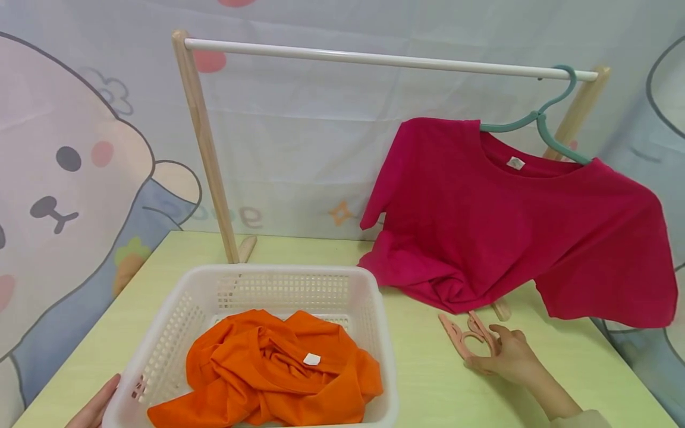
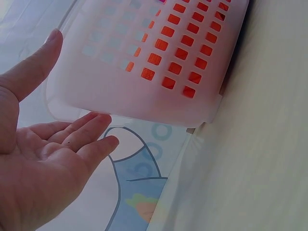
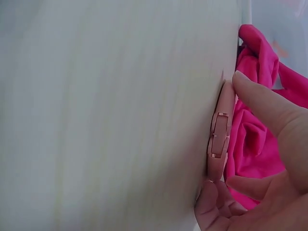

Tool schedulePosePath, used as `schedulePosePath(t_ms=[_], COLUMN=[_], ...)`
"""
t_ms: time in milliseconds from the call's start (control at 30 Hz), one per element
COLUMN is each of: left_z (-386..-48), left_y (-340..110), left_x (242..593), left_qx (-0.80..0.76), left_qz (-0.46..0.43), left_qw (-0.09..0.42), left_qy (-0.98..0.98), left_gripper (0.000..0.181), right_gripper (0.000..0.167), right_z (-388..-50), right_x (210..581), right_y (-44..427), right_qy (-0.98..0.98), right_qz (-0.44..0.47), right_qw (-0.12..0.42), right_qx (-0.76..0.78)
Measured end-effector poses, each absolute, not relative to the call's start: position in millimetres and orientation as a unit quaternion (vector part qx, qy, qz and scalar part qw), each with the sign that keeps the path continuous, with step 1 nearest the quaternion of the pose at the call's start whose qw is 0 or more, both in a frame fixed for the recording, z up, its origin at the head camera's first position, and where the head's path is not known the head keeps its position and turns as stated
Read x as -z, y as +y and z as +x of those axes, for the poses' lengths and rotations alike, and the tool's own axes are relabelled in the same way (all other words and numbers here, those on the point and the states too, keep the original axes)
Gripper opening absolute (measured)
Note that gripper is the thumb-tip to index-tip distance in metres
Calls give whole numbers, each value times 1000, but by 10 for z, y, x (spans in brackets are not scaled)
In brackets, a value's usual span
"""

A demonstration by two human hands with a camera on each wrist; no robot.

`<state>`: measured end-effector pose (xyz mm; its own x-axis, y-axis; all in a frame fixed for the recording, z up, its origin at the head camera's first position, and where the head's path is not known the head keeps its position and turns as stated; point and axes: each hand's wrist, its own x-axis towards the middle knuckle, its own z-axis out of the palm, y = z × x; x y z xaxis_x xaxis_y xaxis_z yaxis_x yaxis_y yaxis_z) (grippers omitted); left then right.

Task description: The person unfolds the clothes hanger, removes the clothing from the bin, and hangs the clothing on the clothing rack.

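Observation:
On the tabletop lies a pink folded hanger (image 1: 473, 342), its two arms folded beside a round opening. My right hand (image 1: 508, 355) pinches it between thumb and fingers; the right wrist view shows the hanger (image 3: 220, 132) edge-on between them. My left hand (image 1: 96, 404) is beside the white plastic basket (image 1: 386, 356), fingers loosely extended close to its side in the left wrist view; whether they touch it I cannot tell. Inside the basket an orange T-shirt (image 1: 278, 368) lies crumpled, neckline up. A magenta T-shirt (image 1: 481, 202) hangs from a green hanger (image 1: 556, 139).
A clothes rack with a white rail (image 1: 348, 56) and wooden posts (image 1: 209, 154) stands at the back of the light yellow table (image 1: 428, 380). The magenta shirt's lower part bunches just behind the pink hanger. A printed cartoon cloth (image 1: 299, 148) covers the wall.

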<state>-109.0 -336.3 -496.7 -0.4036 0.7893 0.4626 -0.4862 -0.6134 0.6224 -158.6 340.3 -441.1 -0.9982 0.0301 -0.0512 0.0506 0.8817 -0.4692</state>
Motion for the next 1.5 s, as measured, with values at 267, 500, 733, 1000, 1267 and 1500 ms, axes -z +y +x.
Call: schedulePosePath(t_ms=[267,500,733,1000,1267,1500], left_z=[-1057,-1076,-1113,-1110,-1102,-1103], left_y=[-3387,-3376,-3363,-3378,-3378,-3404], left_x=[4985,4983,4997,5016,4994,5005], left_qx=[-819,-816,-800,-802,-805,-809], left_qz=[367,378,413,412,395,385], left_qw=[389,393,392,383,397,394], left_qy=[207,192,191,199,192,204], left_gripper=[64,63,64,65,63,63], right_gripper=[50,50,49,78,78,60], right_z=[-1613,-1613,-1608,-1608,-1600,-1556], right_x=[4455,4475,4472,4452,4408,4352], right_y=[3419,3397,3364,3363,3446,3538], right_qy=[968,969,966,947,927,885], right_qz=[10,10,27,52,46,-6], right_qw=[33,25,36,63,85,133], right_qx=[247,246,254,312,362,446])
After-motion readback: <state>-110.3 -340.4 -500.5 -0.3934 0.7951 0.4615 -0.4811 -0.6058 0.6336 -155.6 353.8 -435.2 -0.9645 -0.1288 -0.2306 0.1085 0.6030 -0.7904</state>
